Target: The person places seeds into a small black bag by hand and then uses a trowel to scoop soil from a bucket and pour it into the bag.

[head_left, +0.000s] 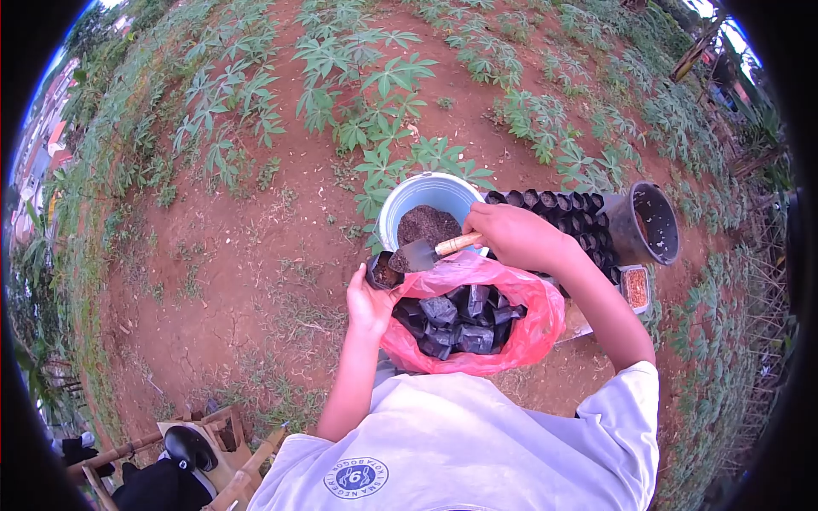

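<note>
My left hand is closed on a small black plastic planting bag, its mouth tipped up with some dark soil showing inside. In my right hand is the wooden handle of a trowel; its blade carries soil and is right beside the bag's mouth. Behind them stands a light blue bucket partly filled with dark soil. Close to my body, a red plastic bag lies open around several folded black planting bags.
Rows of soil-filled black planting bags stand to the right. Beside them are a dark bucket and a clear container of orange-brown bits. Leafy plants grow on the reddish ground beyond. A bamboo frame is at lower left.
</note>
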`<state>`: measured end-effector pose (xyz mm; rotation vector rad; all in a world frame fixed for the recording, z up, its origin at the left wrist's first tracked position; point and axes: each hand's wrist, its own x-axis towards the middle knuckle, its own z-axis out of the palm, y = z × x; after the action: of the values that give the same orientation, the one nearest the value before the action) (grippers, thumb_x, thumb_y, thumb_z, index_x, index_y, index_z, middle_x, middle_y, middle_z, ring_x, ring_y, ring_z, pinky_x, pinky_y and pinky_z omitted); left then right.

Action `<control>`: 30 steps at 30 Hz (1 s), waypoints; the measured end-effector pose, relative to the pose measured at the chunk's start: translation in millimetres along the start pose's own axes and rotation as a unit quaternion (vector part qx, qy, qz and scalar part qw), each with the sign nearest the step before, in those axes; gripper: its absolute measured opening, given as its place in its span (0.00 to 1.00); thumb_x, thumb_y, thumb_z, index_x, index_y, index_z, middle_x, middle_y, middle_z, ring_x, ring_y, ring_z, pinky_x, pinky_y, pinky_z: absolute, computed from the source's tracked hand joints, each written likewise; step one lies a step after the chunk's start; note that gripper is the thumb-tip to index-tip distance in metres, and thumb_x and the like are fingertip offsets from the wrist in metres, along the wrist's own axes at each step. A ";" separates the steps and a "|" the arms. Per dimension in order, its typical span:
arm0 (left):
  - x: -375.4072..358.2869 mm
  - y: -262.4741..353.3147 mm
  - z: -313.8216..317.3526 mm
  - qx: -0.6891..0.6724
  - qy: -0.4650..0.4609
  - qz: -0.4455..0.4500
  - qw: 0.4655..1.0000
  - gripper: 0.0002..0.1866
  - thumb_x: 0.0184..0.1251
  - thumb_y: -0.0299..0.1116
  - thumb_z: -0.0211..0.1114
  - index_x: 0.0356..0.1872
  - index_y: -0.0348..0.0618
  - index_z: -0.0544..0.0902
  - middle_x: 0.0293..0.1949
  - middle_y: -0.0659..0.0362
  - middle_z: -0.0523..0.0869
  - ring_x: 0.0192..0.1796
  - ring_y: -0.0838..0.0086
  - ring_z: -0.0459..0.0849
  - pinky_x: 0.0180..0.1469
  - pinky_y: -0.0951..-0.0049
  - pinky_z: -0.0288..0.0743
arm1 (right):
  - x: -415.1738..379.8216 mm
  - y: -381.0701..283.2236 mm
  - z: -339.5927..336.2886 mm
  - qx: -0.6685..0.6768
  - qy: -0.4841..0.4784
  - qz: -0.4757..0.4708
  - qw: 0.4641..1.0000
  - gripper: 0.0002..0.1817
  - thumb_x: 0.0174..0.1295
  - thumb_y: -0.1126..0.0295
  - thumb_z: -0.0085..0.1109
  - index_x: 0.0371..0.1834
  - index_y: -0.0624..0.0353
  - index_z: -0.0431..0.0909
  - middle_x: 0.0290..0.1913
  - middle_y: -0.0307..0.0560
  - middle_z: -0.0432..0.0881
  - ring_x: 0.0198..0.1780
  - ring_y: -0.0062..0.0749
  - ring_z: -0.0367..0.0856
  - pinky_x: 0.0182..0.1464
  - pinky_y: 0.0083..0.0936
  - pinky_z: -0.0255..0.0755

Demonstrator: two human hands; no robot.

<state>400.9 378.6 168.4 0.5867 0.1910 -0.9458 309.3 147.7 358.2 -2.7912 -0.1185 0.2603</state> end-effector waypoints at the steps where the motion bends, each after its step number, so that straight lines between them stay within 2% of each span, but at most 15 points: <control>1: -0.6 -0.4 -0.8 -0.001 -0.001 0.001 1.000 0.23 0.76 0.46 0.38 0.58 0.42 0.71 0.54 0.52 0.81 0.54 0.63 0.81 0.56 0.52 0.78 | 1.3 -2.6 1.5 -0.018 0.002 -0.009 1.000 0.10 0.54 0.78 0.58 0.41 0.62 0.75 0.40 0.51 0.75 0.44 0.50 0.77 0.45 0.41 0.71; 6: -4.0 -2.3 -4.5 -0.009 -0.009 -0.001 1.000 0.23 0.75 0.46 0.39 0.57 0.42 0.72 0.54 0.52 0.81 0.56 0.63 0.80 0.55 0.55 0.78 | 8.5 -16.8 1.9 -0.075 -0.003 -0.037 0.996 0.09 0.54 0.78 0.56 0.39 0.61 0.74 0.38 0.50 0.74 0.42 0.48 0.77 0.44 0.40 0.71; 14: -12.6 -2.3 4.9 -0.015 0.040 0.002 0.999 0.22 0.75 0.48 0.39 0.55 0.45 0.74 0.52 0.55 0.83 0.51 0.66 0.81 0.49 0.61 0.76 | 20.1 -43.7 2.9 -0.152 -0.004 -0.106 0.983 0.09 0.49 0.80 0.55 0.36 0.62 0.73 0.37 0.48 0.74 0.40 0.44 0.78 0.45 0.37 0.72; 17: -13.3 -2.0 -0.3 -0.006 0.032 -0.002 0.999 0.23 0.75 0.48 0.39 0.55 0.45 0.74 0.51 0.55 0.82 0.51 0.67 0.81 0.49 0.61 0.76 | 20.7 -52.8 -1.6 -0.166 0.010 -0.118 0.979 0.09 0.49 0.80 0.55 0.35 0.62 0.73 0.37 0.48 0.74 0.40 0.43 0.78 0.45 0.36 0.72; 24: -10.0 -5.9 -11.2 -0.012 0.017 -0.002 1.000 0.23 0.75 0.49 0.39 0.55 0.46 0.74 0.51 0.56 0.82 0.49 0.68 0.81 0.47 0.62 0.75 | 18.7 -63.0 -8.5 -0.175 0.015 -0.128 0.976 0.08 0.51 0.78 0.55 0.36 0.61 0.73 0.37 0.48 0.73 0.41 0.42 0.77 0.45 0.34 0.71; 30: -7.4 -8.5 -10.4 -0.027 0.039 -0.012 0.999 0.22 0.74 0.49 0.41 0.54 0.46 0.74 0.49 0.57 0.83 0.48 0.68 0.81 0.47 0.62 0.74 | 9.5 -53.7 -10.9 -0.163 0.037 -0.093 0.982 0.08 0.53 0.76 0.56 0.38 0.61 0.74 0.38 0.48 0.73 0.42 0.45 0.76 0.46 0.36 0.70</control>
<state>390.7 385.8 159.4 0.5730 0.2937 -0.9396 318.0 195.7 384.8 -3.0814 -0.4380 0.0983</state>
